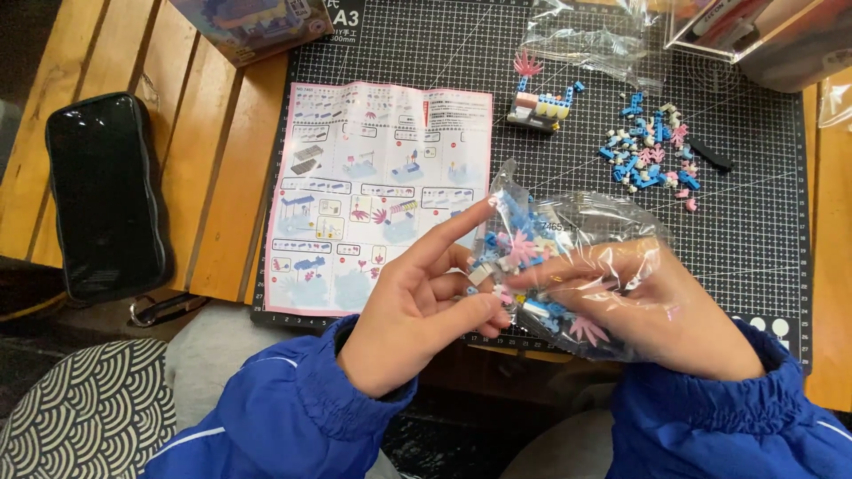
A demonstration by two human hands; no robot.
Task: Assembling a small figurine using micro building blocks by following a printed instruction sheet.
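Observation:
Both hands hold a clear plastic bag of small blue, white and pink building bricks above the near edge of a dark cutting mat. My left hand pinches the bag's left side, index finger stretched up along it. My right hand lies partly under the bag and grips it from the right. Both sleeves are blue.
A pink-edged instruction sheet lies on the mat's left part. A small half-built brick model and a scatter of loose bricks sit further back. Empty clear bags, a box, and a black phone lie around.

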